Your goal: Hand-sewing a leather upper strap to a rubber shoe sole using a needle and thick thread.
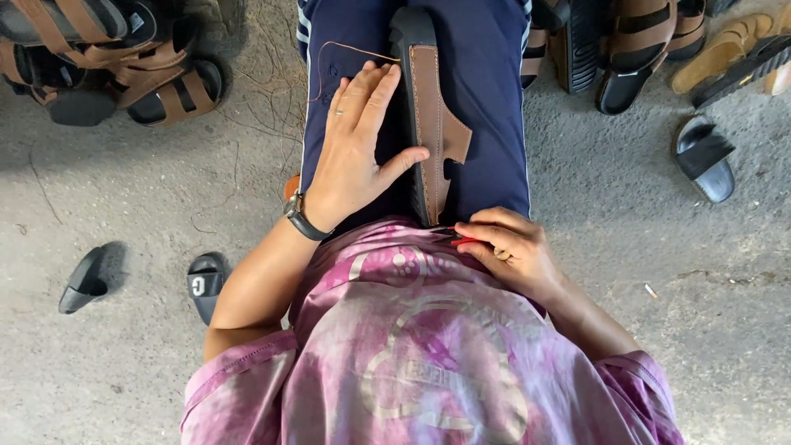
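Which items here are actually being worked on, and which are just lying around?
In hand:
- sandal on the lap, pressed by the left hand
- small red tool pinched in the right hand

Lying about:
- sandal pile, top left
- sandals, top right
- lone black slide, right
- two black pieces on the floor, left

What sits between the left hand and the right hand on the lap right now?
In the head view, the black-soled sandal with its brown strap lies between them: the left hand presses beside it, the right hand pinches a small red tool at its near end.
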